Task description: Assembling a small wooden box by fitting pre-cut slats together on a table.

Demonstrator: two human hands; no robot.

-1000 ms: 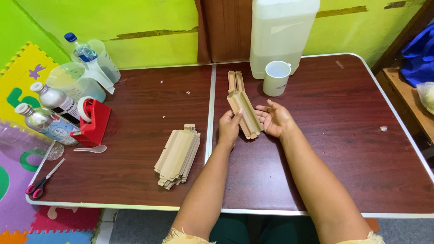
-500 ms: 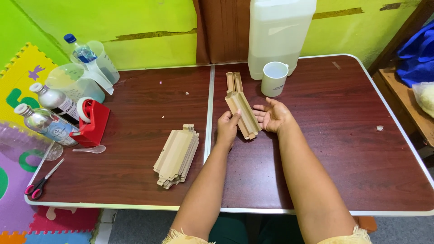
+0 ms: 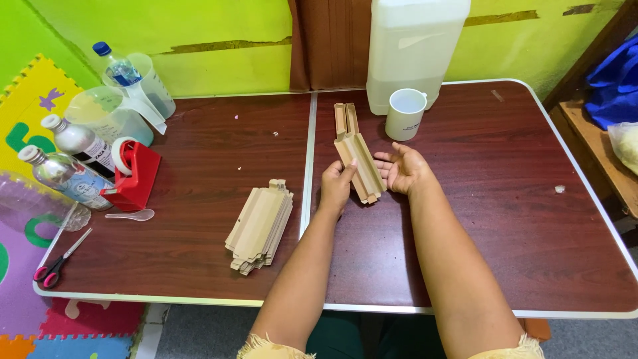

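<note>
Both hands pressed a folded cardboard piece [image 3: 359, 166] above the table [image 3: 505, 219], the left hand [image 3: 336, 187] curled on its near side, the right hand [image 3: 403, 170] open-palmed against the far side, apparently to crease it. Flat blanks [image 3: 260, 225] lay stacked just left. Compared with a second earlier, the hold appeared unchanged.

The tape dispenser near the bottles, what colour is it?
Red; the tape dispenser shows clearly at the table's left side in the head view.
</note>
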